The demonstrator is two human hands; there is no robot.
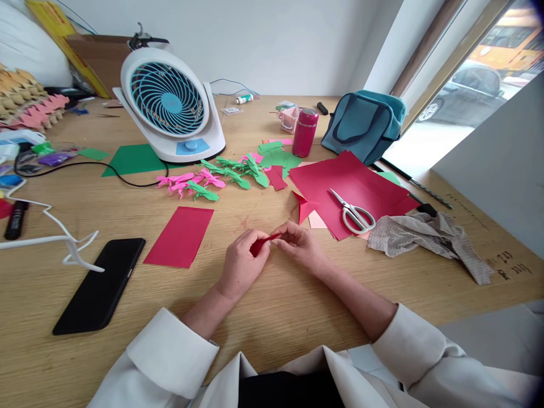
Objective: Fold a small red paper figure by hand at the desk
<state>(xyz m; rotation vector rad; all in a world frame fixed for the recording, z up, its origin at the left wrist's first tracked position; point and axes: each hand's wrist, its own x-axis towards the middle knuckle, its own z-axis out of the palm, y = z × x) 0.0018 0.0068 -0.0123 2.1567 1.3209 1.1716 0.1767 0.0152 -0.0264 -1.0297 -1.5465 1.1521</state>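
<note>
My left hand (243, 262) and my right hand (300, 245) meet over the wooden table (272, 317), both pinched on a small folded piece of red paper (262, 242). Their fingertips press its two ends just above the tabletop. A flat red paper rectangle (180, 236) lies to the left of my left hand. Another folded red piece (303, 206) rests just beyond my right hand, at the edge of a stack of red sheets (352, 184). White scissors (353, 214) lie on that stack.
Several finished pink and green folded figures (212, 178) lie mid-table before a white and blue fan (170, 105). A black phone (101, 283) and white cable (55, 226) lie left. A crumpled cloth (433, 238), red bottle (305, 132) and teal bag (364, 122) lie right.
</note>
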